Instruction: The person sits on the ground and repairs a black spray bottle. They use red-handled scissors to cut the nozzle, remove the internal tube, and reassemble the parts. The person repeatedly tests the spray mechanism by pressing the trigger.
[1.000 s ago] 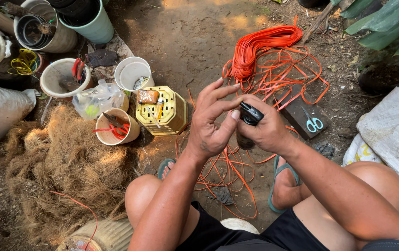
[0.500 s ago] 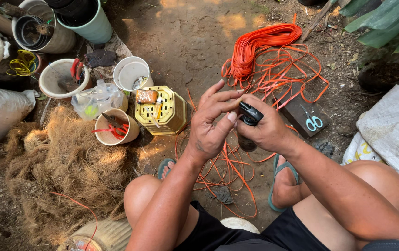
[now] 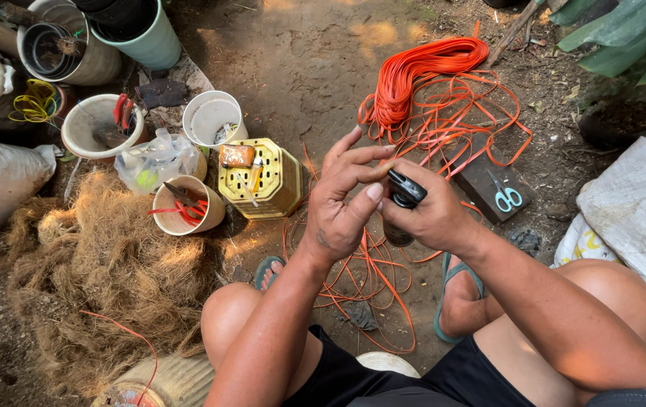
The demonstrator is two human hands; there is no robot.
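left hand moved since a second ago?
No, barely. The left hand stays just right of the yellow basket, beside the right hand holding the small black object.

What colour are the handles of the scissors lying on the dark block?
Light blue; the scissors show best in the head view.

The left hand [image 3: 342,207] closed in slightly: its fingers, spread wide 1 second earlier, drew together near the frame's centre, thumb tip meeting the small black object [image 3: 404,190] held by the right hand [image 3: 432,215].
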